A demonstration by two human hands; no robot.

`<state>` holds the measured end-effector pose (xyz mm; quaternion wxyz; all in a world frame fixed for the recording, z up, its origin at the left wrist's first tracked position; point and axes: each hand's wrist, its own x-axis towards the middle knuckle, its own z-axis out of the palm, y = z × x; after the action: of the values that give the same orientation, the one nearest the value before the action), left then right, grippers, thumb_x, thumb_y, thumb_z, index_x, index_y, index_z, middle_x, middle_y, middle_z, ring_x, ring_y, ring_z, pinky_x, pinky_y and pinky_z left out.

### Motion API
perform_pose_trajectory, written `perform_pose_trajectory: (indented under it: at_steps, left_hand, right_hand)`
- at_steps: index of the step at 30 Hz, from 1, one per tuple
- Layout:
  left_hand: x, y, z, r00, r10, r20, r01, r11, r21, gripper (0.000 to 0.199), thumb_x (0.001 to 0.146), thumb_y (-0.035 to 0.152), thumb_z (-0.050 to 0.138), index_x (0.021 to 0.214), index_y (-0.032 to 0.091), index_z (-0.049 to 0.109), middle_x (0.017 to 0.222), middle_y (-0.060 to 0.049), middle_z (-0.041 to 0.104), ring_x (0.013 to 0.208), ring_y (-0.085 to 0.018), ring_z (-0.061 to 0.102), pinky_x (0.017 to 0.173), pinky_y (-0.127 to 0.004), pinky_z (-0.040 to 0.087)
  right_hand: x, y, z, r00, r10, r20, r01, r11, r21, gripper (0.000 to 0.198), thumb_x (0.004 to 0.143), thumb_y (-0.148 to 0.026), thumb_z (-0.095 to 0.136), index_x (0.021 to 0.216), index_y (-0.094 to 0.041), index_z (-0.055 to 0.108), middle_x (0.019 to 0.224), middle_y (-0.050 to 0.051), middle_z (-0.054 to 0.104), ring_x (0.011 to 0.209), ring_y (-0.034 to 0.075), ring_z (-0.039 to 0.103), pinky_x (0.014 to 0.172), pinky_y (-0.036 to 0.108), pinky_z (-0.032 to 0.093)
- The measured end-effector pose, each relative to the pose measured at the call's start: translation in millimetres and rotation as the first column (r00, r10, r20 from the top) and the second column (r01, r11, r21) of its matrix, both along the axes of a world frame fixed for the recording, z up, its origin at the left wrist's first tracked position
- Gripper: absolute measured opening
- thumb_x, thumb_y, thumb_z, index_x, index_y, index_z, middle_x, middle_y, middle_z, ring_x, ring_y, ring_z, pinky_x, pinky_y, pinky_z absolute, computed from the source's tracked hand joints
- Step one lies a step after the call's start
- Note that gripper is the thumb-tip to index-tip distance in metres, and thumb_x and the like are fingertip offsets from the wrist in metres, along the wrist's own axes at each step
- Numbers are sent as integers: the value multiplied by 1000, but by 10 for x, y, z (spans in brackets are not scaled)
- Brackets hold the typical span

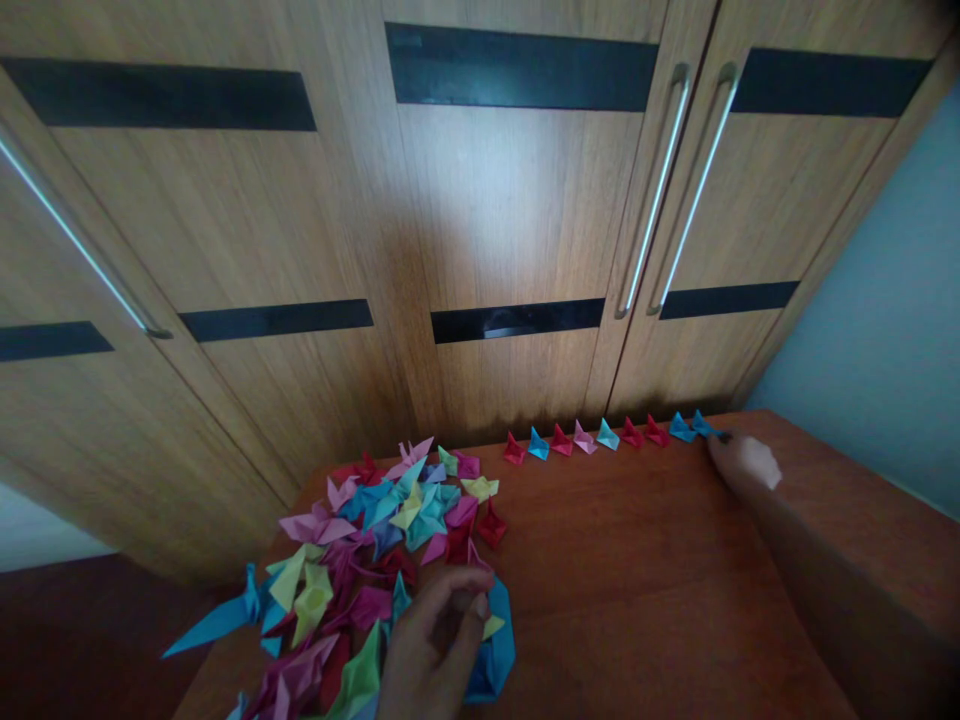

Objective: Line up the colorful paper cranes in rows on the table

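Blue paper boat (703, 423) under right hand (742, 464)

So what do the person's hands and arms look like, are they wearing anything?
Both hands are bare: no gloves, and no rings or watch that show. The left hand shows only fingers and knuckles, cut off by the picture's bottom edge, so its wrist and arm are hidden. The right hand comes with a long bare forearm, with no sleeve in view. The light is dim, so small details are hard to tell.

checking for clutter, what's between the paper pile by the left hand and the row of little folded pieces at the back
In the head view, only bare table separates the pile from the row, whose far end the right hand touches.
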<state>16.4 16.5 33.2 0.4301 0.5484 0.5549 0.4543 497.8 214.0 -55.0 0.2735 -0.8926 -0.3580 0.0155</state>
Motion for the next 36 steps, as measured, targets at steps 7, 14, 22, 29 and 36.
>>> perform_pose_trajectory:
  at_steps: [7, 14, 22, 29, 36]
  left_hand:
    - [0, -20, -3, 1000, -9, -7, 9, 1000, -25, 27, 76, 45, 62, 88, 22, 69, 82, -6, 69, 76, -21, 63, 66, -27, 50]
    - [-7, -15, -11, 1000, -13, -7, 13, 1000, -14, 24, 77, 41, 62, 89, 22, 68, 85, -6, 69, 78, -21, 63, 68, -26, 49]
    - [-48, -6, 33, 990, -45, -134, 54, 996, 66, 23, 82, 37, 56, 95, 22, 67, 86, -5, 69, 76, -21, 63, 66, -26, 49]
    - [-586, 158, 219, 858, 299, -418, -143, 920, 364, 24, 79, 35, 57, 98, 23, 66, 95, -4, 69, 84, -23, 65, 77, -32, 50]
    - [-599, 207, 64, 685, 219, -695, 19, 948, 317, 25, 84, 25, 49, 106, 21, 60, 103, -6, 66, 96, -22, 62, 86, -33, 47]
  right_hand:
    - [-42, -16, 36, 1000, 3, 14, -1, 993, -115, 42, 77, -41, 55, 109, -17, 68, 101, 25, 64, 96, 38, 60, 72, 46, 46]
    - [-64, -28, 51, 1000, -3, -14, 1, 993, -117, 41, 75, -40, 58, 109, -18, 67, 105, 24, 63, 97, 37, 60, 73, 46, 46]
    - [-210, -228, 81, 995, -93, -42, 91, 995, -35, 42, 80, -41, 49, 110, -16, 64, 100, 24, 64, 94, 35, 62, 68, 40, 47]
    - [-724, -647, 6, 995, 10, -95, 6, 986, 167, 34, 75, -41, 52, 94, -17, 66, 89, 14, 69, 84, 29, 63, 68, 35, 45]
    - [-1626, -896, -4, 927, 338, -161, -289, 920, 266, 25, 72, -44, 53, 77, -21, 61, 74, 6, 69, 67, 22, 63, 59, 27, 40]
